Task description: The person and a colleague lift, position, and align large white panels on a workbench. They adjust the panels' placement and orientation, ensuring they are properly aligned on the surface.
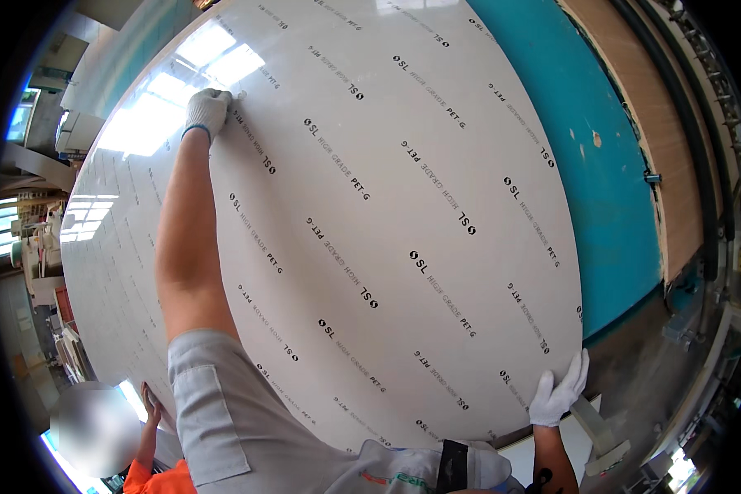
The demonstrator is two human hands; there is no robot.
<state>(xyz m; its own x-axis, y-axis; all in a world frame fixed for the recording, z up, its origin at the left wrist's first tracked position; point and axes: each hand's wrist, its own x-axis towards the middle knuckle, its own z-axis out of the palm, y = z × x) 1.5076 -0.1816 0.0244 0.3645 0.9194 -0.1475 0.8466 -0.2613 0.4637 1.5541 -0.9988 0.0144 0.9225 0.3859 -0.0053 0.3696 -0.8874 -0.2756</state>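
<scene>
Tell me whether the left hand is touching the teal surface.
Apart: the head view shows a broad stretch of pale printed sheet between the left hand and the teal surface on the right.

bright, glare (146,122) upper left (window-shaped), bent edges

From where I stand, the left grip (209,109) wears a ribbed white knit glove (201,109), its cuff edged with a blue band (196,128). The right grip (558,390) has a white glove (550,403) too. The work shirt (305,449) is pale grey, its short left sleeve (193,354) carrying a stitched rectangular patch (216,424). Small red and green print (395,479) marks the shirt, beside a broad black strap (453,466). A dark curved marking (545,475) shows on the right forearm, too small to make out.
</scene>
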